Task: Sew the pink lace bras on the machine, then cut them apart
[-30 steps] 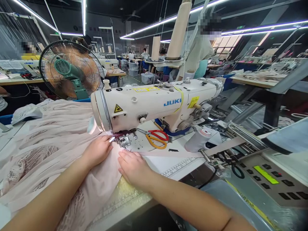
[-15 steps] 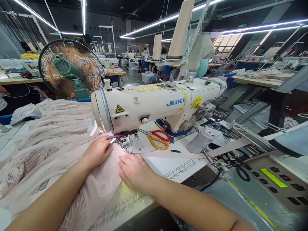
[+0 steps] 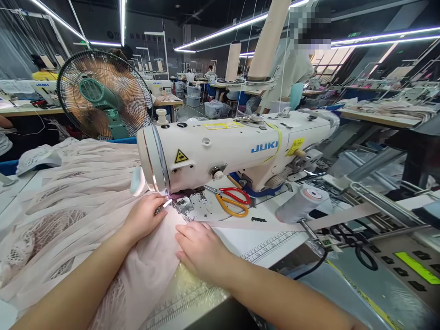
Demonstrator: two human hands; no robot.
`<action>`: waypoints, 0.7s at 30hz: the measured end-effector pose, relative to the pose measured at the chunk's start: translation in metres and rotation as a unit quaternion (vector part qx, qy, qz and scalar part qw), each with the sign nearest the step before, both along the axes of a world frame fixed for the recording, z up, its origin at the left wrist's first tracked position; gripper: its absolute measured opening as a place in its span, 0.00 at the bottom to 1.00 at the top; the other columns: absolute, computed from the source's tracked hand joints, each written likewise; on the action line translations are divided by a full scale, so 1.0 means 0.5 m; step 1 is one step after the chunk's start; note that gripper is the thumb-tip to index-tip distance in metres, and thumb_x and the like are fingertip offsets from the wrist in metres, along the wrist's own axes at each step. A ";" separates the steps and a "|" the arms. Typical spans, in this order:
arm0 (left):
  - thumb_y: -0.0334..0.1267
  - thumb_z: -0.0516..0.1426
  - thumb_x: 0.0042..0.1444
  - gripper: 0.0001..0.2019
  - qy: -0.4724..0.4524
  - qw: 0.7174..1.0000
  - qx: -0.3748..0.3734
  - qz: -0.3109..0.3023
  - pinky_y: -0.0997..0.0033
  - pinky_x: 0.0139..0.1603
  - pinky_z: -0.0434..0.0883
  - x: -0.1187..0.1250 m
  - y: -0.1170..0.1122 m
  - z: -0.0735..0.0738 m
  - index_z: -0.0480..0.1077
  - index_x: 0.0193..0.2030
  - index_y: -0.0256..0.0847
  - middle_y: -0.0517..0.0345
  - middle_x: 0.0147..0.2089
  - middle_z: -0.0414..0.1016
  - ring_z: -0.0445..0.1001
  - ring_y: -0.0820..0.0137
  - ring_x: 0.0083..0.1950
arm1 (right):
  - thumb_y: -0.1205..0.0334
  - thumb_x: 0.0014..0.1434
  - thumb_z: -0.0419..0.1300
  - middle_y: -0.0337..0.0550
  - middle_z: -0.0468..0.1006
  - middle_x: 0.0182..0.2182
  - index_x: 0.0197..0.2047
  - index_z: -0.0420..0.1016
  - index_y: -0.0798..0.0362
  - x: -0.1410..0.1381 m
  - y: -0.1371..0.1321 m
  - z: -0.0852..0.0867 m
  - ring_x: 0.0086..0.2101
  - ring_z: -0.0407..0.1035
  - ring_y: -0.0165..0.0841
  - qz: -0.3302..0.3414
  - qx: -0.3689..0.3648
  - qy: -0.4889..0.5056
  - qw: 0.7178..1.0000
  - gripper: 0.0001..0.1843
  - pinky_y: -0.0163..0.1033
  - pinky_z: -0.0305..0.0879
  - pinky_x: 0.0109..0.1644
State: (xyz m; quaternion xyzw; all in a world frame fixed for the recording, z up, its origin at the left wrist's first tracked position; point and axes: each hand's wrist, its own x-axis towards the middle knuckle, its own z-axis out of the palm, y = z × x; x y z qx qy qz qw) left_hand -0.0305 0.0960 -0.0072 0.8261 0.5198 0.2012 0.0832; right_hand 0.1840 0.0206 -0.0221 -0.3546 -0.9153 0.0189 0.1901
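Pale pink fabric (image 3: 156,256) with lace parts runs across the table and up to the needle area of a white sewing machine (image 3: 220,146). Close beside the presser foot, my left hand (image 3: 146,215) is closed on the fabric, its fingertips partly hidden under the machine head. My right hand (image 3: 202,250) grips the fabric's right edge just in front of the needle plate (image 3: 202,206), thumb lower and fingers bent over it. A narrow pale strip (image 3: 254,224) comes in from the right to the sewing area. The needle itself is hard to make out.
Scissors (image 3: 233,206) with red and yellow handles lie right of the needle plate. A thread cone (image 3: 299,204) sits farther right, near a control box (image 3: 409,270). A large fan (image 3: 103,96) stands behind the fabric. A printed ruler (image 3: 271,245) runs along the table edge. A person (image 3: 292,68) stands beyond.
The camera view has shifted slightly, so the machine and table appear farther right. Both hands keep nearly the same places on the fabric beside the needle.
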 end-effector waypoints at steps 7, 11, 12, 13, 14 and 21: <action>0.42 0.53 0.55 0.13 -0.023 1.000 0.004 0.000 0.57 0.50 0.71 0.005 -0.007 0.005 0.77 0.38 0.41 0.49 0.42 0.76 0.74 0.57 0.47 | 0.56 0.63 0.56 0.49 0.74 0.53 0.45 0.72 0.57 0.001 0.001 0.000 0.46 0.66 0.41 -0.001 -0.003 0.002 1.000 0.13 0.47 0.61 0.49; 0.44 0.53 0.55 0.14 -0.029 1.000 0.001 -0.004 0.57 0.51 0.71 0.005 -0.006 0.006 0.78 0.36 0.43 0.50 0.38 0.76 0.74 0.58 0.45 | 0.56 0.63 0.57 0.49 0.74 0.53 0.45 0.72 0.57 0.001 0.002 -0.004 0.46 0.65 0.42 -0.001 0.002 0.008 1.000 0.13 0.47 0.61 0.49; 0.44 0.53 0.55 0.14 -0.031 1.000 0.001 -0.004 0.57 0.51 0.71 0.004 -0.006 0.006 0.79 0.36 0.43 0.51 0.38 0.76 0.74 0.58 0.45 | 0.56 0.63 0.57 0.49 0.74 0.53 0.45 0.72 0.57 0.002 0.003 -0.005 0.46 0.65 0.41 0.000 0.005 0.010 1.000 0.13 0.47 0.61 0.49; 0.45 0.53 0.55 0.14 -0.032 0.999 0.001 -0.005 0.57 0.51 0.71 0.004 -0.005 0.005 0.79 0.36 0.43 0.51 0.38 0.76 0.74 0.59 0.45 | 0.56 0.63 0.57 0.49 0.74 0.53 0.45 0.72 0.57 0.002 0.003 -0.006 0.46 0.65 0.41 0.000 0.007 0.011 1.000 0.13 0.47 0.61 0.49; 0.45 0.53 0.55 0.14 -0.033 0.999 0.000 -0.005 0.58 0.51 0.71 0.003 -0.004 0.005 0.79 0.37 0.43 0.51 0.38 0.76 0.74 0.59 0.45 | 0.56 0.63 0.57 0.49 0.74 0.53 0.45 0.72 0.57 0.002 0.003 -0.006 0.46 0.65 0.41 0.000 0.010 0.012 1.000 0.13 0.47 0.61 0.49; 0.45 0.54 0.54 0.15 -0.034 0.999 -0.019 -0.020 0.59 0.49 0.72 -0.013 0.002 0.001 0.81 0.38 0.45 0.51 0.40 0.76 0.75 0.60 0.43 | 0.54 0.61 0.59 0.49 0.75 0.51 0.43 0.73 0.58 0.002 -0.002 -0.001 0.43 0.66 0.41 -0.003 0.005 -0.013 1.000 0.15 0.47 0.63 0.46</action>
